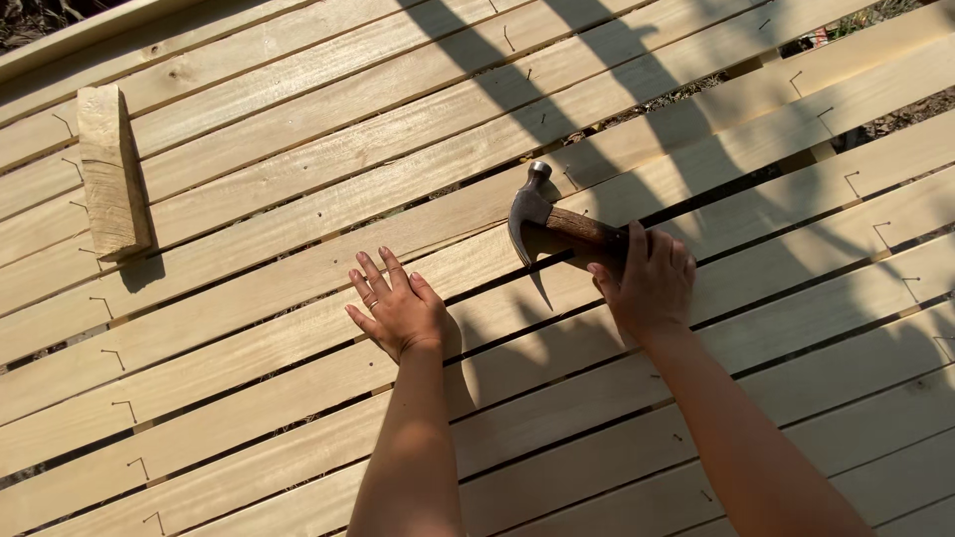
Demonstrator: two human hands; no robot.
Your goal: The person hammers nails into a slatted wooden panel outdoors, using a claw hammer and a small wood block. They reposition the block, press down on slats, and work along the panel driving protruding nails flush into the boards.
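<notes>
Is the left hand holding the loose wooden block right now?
No, the left hand lies flat on the pale wooden slats, while the short rough wooden block rests apart near the upper left.

We see 2 bare forearms, no sleeves, no gloves, no watch or wristband. Left hand (398,310): 1 thin ring on a finger, nails short and unpainted. Right hand (652,283): no ring that we can make out. Sun and slat shadows fall across both arms.
</notes>
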